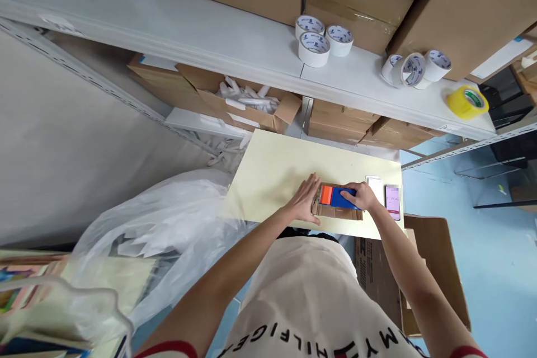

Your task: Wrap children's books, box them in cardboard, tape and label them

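A small open cardboard box [340,213] lies on the cream tabletop in front of me. My left hand [302,199] spans its left end, thumb at the near side and fingers at the far side. A flat blue-and-orange box [339,197] sits in or on the cardboard box, its orange end to the left; how deep it lies I cannot tell. My right hand [359,196] grips the blue end, thumb across the top. A phone [392,202] with a lit screen and white paper slips [375,187] lie to the right of my right hand.
Beyond the cream table [268,168], a grey shelf [251,50] carries large cartons, white tape rolls [314,49] and a yellow roll [467,102]. Below it stands a carton [251,109] of white items. Plastic sheeting [168,218] heaps at left; an open carton [436,268] stands on the floor at right.
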`<state>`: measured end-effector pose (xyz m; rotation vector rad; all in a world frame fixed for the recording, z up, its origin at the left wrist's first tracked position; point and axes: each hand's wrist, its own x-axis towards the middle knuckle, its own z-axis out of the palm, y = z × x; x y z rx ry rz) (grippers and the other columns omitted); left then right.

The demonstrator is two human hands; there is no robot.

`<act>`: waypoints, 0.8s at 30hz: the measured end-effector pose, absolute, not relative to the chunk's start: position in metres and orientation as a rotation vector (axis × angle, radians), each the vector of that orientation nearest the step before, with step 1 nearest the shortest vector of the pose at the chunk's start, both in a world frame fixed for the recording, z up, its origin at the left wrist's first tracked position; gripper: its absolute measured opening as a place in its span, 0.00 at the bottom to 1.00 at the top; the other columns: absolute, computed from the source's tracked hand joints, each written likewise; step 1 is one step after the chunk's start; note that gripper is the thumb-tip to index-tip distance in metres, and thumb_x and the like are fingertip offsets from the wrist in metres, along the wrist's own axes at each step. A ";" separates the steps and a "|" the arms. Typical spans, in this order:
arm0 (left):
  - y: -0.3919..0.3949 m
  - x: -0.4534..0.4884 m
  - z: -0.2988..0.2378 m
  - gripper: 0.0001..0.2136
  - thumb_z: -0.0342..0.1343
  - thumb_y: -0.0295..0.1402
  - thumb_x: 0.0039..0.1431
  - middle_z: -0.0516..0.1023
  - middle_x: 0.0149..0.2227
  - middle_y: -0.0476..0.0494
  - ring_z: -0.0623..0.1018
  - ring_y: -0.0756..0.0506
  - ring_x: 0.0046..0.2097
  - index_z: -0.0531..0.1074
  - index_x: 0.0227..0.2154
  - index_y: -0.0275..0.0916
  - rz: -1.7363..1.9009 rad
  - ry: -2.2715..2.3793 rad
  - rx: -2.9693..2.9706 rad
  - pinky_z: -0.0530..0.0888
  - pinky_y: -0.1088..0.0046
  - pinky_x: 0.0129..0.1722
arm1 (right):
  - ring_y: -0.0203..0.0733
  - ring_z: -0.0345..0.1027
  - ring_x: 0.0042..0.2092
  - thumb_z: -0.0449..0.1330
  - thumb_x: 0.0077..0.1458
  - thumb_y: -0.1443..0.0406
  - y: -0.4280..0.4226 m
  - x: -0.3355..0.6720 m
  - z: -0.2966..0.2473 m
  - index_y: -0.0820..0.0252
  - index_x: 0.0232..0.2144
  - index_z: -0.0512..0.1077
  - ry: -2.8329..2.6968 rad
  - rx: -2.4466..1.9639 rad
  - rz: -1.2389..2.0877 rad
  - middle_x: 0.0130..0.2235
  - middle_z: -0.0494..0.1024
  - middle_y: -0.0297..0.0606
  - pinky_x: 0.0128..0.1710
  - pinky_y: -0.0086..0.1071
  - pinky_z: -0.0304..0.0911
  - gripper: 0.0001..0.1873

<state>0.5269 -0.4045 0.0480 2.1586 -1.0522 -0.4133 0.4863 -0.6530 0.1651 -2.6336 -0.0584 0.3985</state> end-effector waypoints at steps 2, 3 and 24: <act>-0.416 0.532 0.060 0.69 0.71 0.48 0.28 0.45 0.70 0.28 0.46 0.29 0.70 0.31 0.68 0.38 -0.430 -1.118 2.185 0.48 0.49 0.67 | 0.46 0.78 0.39 0.56 0.59 0.50 -0.651 0.490 0.170 0.53 0.42 0.80 -0.067 -2.642 0.436 0.38 0.84 0.39 0.39 0.33 0.70 0.20; -0.420 0.535 0.065 0.67 0.71 0.47 0.30 0.50 0.69 0.29 0.51 0.30 0.69 0.32 0.68 0.38 -0.440 -1.132 2.204 0.50 0.51 0.67 | 0.45 0.78 0.39 0.56 0.59 0.50 -0.650 0.492 0.173 0.53 0.42 0.80 -0.074 -2.652 0.455 0.38 0.84 0.38 0.39 0.33 0.70 0.20; -0.301 0.586 0.101 0.48 0.67 0.41 0.32 0.67 0.59 0.34 0.65 0.32 0.61 0.58 0.62 0.40 -0.511 -1.015 2.599 0.48 0.53 0.67 | 0.45 0.78 0.36 0.55 0.59 0.50 -0.679 0.500 0.152 0.50 0.40 0.81 -0.060 -2.672 0.513 0.36 0.84 0.35 0.36 0.32 0.69 0.19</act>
